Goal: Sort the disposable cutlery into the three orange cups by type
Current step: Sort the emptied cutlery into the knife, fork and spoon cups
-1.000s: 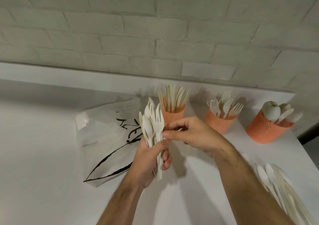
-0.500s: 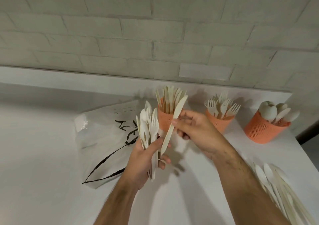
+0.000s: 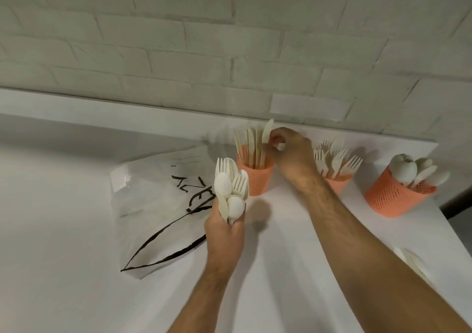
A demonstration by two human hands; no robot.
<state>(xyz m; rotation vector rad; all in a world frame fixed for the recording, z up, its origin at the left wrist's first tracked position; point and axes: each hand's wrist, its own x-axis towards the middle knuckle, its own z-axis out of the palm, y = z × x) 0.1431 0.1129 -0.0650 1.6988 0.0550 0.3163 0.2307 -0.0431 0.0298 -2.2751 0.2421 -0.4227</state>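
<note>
Three orange cups stand along the back of the white table. The left cup (image 3: 256, 179) holds knives, the middle cup (image 3: 337, 183) forks, the right cup (image 3: 390, 200) spoons. My left hand (image 3: 224, 233) grips a mixed bundle of white forks and spoons (image 3: 231, 187) upright, just in front of the knife cup. Over that cup's right rim, my right hand (image 3: 288, 154) pinches a single white knife (image 3: 267, 132), blade up, its lower end among the knives standing in the cup.
A clear plastic bag with black lettering (image 3: 158, 210) lies left of my left hand. More loose white cutlery (image 3: 413, 263) lies by the table's right edge, partly behind my right forearm. A white brick wall (image 3: 229, 51) rises behind the cups.
My right hand drew one knife out of the bundle, carried it back and right, and now holds it in the knife cup. My left hand stayed in place with the bundle.
</note>
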